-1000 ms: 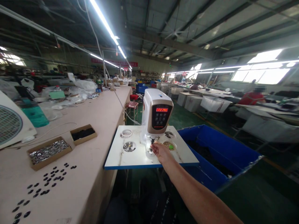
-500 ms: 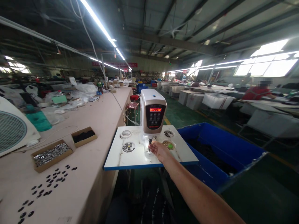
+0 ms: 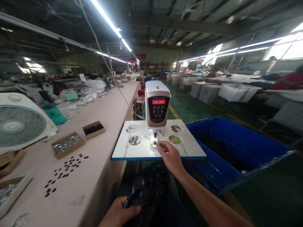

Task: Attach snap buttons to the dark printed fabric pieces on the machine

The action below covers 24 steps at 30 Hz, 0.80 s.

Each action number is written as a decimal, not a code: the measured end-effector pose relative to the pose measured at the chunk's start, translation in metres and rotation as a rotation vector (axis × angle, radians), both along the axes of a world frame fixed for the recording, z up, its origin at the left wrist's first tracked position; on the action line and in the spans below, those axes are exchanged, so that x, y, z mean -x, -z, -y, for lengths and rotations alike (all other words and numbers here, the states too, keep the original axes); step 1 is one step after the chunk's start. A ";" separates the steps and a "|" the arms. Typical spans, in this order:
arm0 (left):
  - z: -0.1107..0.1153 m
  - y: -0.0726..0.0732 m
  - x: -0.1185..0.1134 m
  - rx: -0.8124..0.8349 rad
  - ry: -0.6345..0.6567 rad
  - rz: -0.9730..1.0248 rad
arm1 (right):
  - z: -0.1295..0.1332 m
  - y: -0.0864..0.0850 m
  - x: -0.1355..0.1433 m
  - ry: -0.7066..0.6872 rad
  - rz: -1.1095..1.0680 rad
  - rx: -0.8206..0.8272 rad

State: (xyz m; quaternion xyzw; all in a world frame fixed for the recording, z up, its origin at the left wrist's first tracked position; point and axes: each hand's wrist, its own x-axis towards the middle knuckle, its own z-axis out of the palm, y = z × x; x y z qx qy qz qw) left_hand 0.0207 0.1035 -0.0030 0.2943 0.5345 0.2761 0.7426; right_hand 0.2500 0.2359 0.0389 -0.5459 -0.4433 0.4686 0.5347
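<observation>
A white and bronze machine with a red digital display stands on a white board. My right hand is at the machine's lower die, its thumb and fingers pinched together; whatever lies between the fingertips is too small to name. Lower down, my left hand grips a dark cloth with white marks, thumb on top, over my lap. Round openings in the board hold small parts, among them brass pieces with a green item on them.
On the long table at left are a fan, a box of metal parts, a box of black parts and scattered black discs. A blue bin with dark contents stands at right. A person in red is far right.
My left hand has come into view with the dark cloth in it. My right hand has shifted slightly down from the machine's upper tool to the lower die. The view has turned left.
</observation>
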 end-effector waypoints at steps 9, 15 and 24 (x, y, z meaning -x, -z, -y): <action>-0.045 -0.029 -0.020 -0.147 0.172 -0.026 | 0.062 0.003 -0.001 -0.790 0.823 -0.354; -0.059 -0.041 -0.017 -0.286 0.419 -0.060 | 0.050 0.007 -0.017 -0.880 0.604 -0.045; -0.084 -0.064 -0.027 -0.386 0.706 -0.179 | 0.048 0.014 -0.027 -0.935 0.020 0.130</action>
